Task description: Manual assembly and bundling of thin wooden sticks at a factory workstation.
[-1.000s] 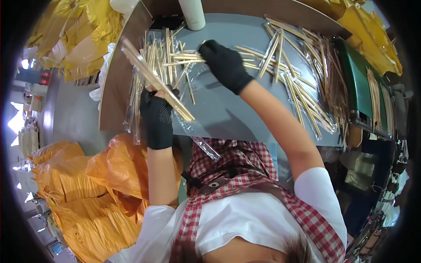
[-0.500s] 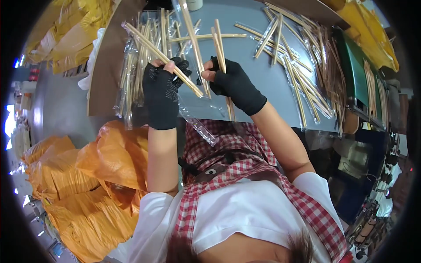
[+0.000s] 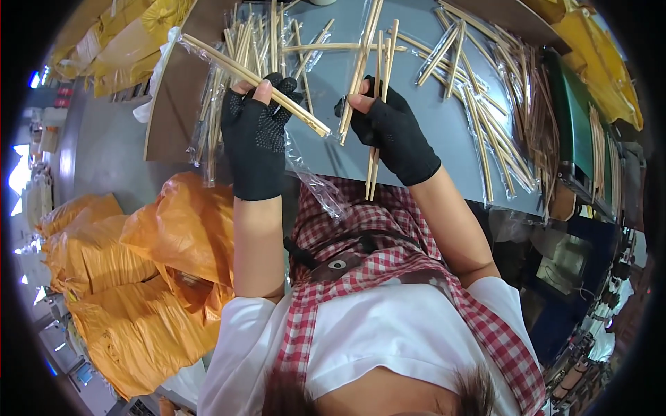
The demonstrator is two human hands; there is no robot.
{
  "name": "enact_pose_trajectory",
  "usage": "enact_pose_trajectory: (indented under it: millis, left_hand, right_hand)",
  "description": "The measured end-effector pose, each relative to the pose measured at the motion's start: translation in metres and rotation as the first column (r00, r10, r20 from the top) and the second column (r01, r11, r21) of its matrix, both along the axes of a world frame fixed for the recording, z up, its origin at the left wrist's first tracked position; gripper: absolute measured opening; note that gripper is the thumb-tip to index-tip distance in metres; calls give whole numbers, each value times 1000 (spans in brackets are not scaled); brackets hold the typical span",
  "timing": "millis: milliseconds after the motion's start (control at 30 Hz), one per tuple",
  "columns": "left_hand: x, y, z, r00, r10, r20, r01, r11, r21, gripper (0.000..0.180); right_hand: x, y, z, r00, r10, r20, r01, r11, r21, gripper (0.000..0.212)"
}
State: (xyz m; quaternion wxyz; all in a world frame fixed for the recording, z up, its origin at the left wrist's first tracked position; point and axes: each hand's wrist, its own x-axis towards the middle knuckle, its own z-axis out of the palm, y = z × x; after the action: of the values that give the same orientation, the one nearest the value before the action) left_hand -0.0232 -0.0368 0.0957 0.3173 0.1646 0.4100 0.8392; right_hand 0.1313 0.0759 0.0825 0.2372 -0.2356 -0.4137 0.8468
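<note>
My left hand (image 3: 257,139), in a black fingerless glove with grip dots, pinches a slanted pair of chopsticks (image 3: 295,111) under the thumb. Clear film shows around their upper left end. Loose clear plastic sleeve (image 3: 316,184) hangs below this hand, over the checked apron. My right hand (image 3: 395,135), gloved the same way, holds a second pair of chopsticks (image 3: 362,59) between thumb and fingertip, with film along them. Another pair of chopsticks (image 3: 373,173) runs through the same hand and sticks out above and below it. The two hands are apart above the table's near edge.
Wrapped chopsticks (image 3: 239,52) are heaped behind my left hand. More chopsticks (image 3: 485,132) lie on the grey table (image 3: 423,114) at the right. A green container (image 3: 579,132) stands beyond them. Orange plastic sacks (image 3: 152,277) fill the left side, beside a brown panel (image 3: 170,104).
My right hand has moved right, away from the left hand, with its chopsticks. The left hand's chopsticks have shifted slightly left and up, and its fingers have spread a little.
</note>
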Motion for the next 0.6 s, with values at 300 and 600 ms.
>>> enact_pose_trajectory:
  millis: [300, 600]
  left_hand:
    - [6, 12, 1, 1000, -13, -11, 12, 999, -41, 22]
    - [16, 24, 14, 950, -240, 200, 265, 958, -112, 36]
  right_hand:
    - [6, 5, 2, 999, 19, -33, -18, 999, 36, 17]
    - [12, -15, -6, 961, 239, 140, -273, 905, 325, 18]
